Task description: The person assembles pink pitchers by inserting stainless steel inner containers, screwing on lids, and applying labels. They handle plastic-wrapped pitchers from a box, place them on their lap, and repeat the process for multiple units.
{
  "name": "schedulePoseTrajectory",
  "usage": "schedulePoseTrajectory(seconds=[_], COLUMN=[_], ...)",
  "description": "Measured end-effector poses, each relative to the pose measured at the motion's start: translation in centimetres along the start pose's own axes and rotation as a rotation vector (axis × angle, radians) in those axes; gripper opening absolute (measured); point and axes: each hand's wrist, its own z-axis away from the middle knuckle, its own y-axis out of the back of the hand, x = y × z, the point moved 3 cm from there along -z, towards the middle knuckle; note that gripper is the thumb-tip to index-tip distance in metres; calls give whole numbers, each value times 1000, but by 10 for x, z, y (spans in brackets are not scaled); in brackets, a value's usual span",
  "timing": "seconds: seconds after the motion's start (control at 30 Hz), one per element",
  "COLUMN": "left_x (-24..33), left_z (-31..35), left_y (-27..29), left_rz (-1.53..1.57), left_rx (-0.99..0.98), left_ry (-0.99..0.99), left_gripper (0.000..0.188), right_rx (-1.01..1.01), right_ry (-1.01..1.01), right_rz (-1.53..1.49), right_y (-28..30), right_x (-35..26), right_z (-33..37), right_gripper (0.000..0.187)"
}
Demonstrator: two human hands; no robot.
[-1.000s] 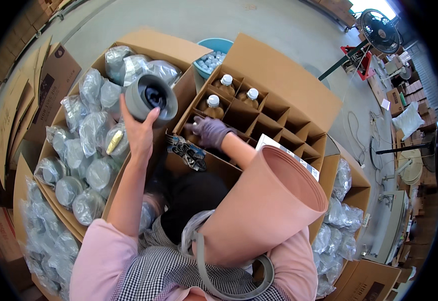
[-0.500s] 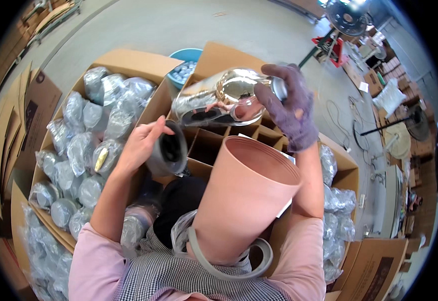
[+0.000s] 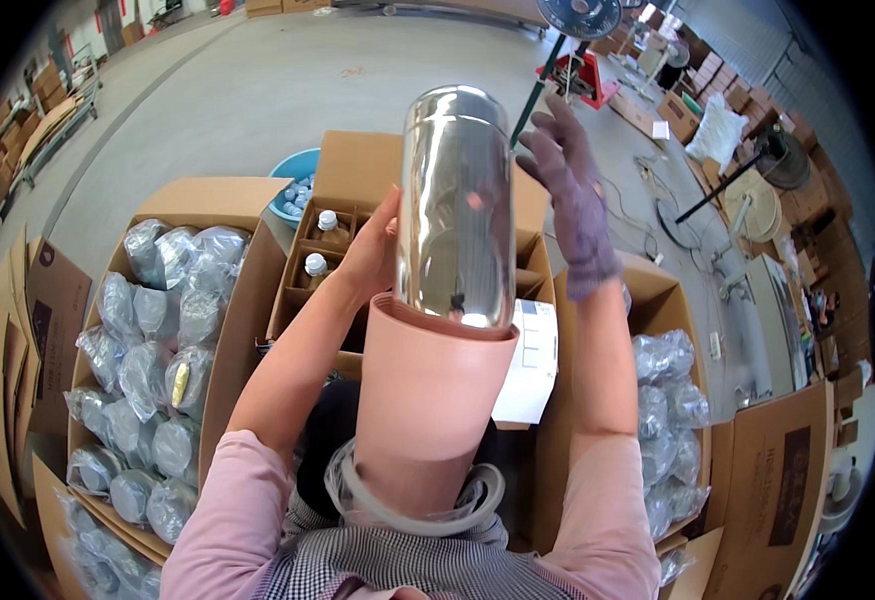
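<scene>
A shiny silver flask liner (image 3: 455,215) stands nearly upright, its lower end inside the mouth of a pink cylindrical flask body (image 3: 432,395). That body rests at my lap, with a grey curved handle (image 3: 397,515) and clear plastic around its base. My left hand (image 3: 372,245), bare, grips the liner's left side; its fingertips are partly hidden behind the metal. To the right of the liner, my right hand (image 3: 569,190) wears a purple-grey glove and is raised with fingers apart, holding nothing.
Directly ahead is a divided cardboard box (image 3: 352,165) holding white-tipped items. Boxes of plastic-wrapped pieces stand left (image 3: 232,350) and right (image 3: 692,335). Beyond are a blue basin (image 3: 282,205) and a fan (image 3: 577,15). White paper (image 3: 529,365) lies beside the flask body.
The liner has swung from lying sideways to upright, its lower end now in the pink body. My right hand has let go of it. My left hand has swapped a dark grey round part for the liner.
</scene>
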Motion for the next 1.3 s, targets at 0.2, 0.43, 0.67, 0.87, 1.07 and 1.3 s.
schedulePoseTrajectory(seconds=[0.2, 0.43, 0.67, 0.87, 1.07, 1.3], left_x=[-40, -41, -36, -26, 9, 20], left_z=[38, 72, 86, 93, 103, 115], left_y=[41, 24, -1, 2, 40, 75], left_rz=[-275, -487, -831, -1154, -632, -134], left_rx=[237, 275, 422, 465, 595, 360], left_ry=[-109, -265, -272, -530, -598, -409], left_gripper=[42, 83, 69, 20, 61, 52], right_rx=[-272, -612, -1022, -1239, -1402, -1338], right_ry=[-316, -253, -346, -285, -168, -198], right_rz=[-449, 74, 235, 917, 583, 531], right_y=[-22, -22, -23, -53, -51, -66], right_x=[31, -11, -14, -27, -23, -16], right_z=[57, 97, 76, 69, 61, 71], right_gripper=[73, 79, 53, 76, 55, 59])
